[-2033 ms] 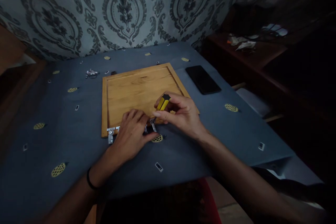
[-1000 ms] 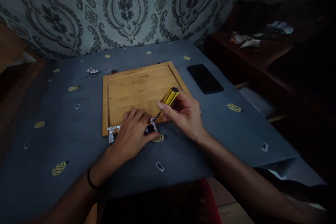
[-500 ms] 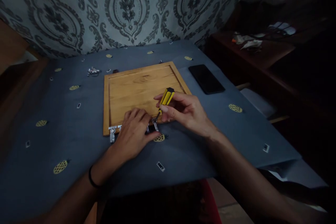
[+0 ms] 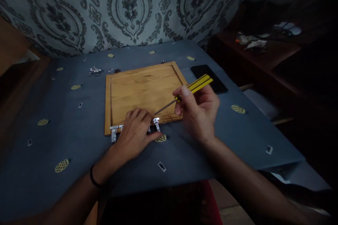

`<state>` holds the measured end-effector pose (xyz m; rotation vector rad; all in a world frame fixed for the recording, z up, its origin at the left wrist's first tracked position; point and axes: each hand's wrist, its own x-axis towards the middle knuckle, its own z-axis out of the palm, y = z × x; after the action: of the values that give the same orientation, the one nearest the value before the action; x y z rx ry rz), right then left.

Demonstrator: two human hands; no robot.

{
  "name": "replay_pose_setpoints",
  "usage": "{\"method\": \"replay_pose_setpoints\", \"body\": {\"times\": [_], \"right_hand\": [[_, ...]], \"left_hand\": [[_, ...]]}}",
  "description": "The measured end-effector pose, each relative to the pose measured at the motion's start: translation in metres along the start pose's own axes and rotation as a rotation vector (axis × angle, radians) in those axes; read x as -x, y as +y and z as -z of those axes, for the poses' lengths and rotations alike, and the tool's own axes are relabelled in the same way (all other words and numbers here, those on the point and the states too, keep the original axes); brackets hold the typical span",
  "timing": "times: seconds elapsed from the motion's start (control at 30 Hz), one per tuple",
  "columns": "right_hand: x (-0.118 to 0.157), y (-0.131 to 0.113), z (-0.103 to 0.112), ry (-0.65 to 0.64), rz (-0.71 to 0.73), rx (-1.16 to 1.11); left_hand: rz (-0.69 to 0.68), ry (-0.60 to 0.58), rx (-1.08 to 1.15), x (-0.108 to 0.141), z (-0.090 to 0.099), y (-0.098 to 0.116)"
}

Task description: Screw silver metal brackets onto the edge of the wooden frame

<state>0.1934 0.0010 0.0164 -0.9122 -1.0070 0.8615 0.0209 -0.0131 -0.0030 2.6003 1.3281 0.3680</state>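
Observation:
A wooden panel with a raised frame lies on the table, metal hinges along its near edge. My left hand rests over that edge, fingers laid on the wood and thumb spread apart toward the right hinge. It covers part of the hardware between the right hinge and the left hinge. In my right hand is a yellow and black screwdriver, gripped by its handle between thumb and fingers. Its shaft slants down to the left, the tip just above the right hinge, apparently clear of it.
Behind the right hand lies a black phone, partly covered. Another metal hinge sits at the back left on the blue tablecloth. A patterned curtain hangs behind. To the right stands a dark red-brown piece of furniture with small items on it.
My right hand has drawn back to the right, lifting the screwdriver off the right hinge and tilting it from steep to slanted. My left hand has stayed in place.

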Motion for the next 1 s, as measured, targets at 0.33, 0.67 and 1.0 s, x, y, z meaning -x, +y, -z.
{"method": "replay_pose_setpoints", "body": {"times": [0.33,0.67,1.0], "right_hand": [[0.0,-0.002,0.007,-0.199,-0.083,0.163],[0.003,0.003,0.005,-0.258,-0.095,0.203],[-0.003,0.001,0.012,-0.461,-0.163,0.137]], "left_hand": [[0.002,-0.004,-0.017,0.001,0.001,0.001],[-0.001,-0.01,-0.019,0.0,0.0,0.0],[0.003,0.01,0.005,0.001,-0.001,0.0]]}}
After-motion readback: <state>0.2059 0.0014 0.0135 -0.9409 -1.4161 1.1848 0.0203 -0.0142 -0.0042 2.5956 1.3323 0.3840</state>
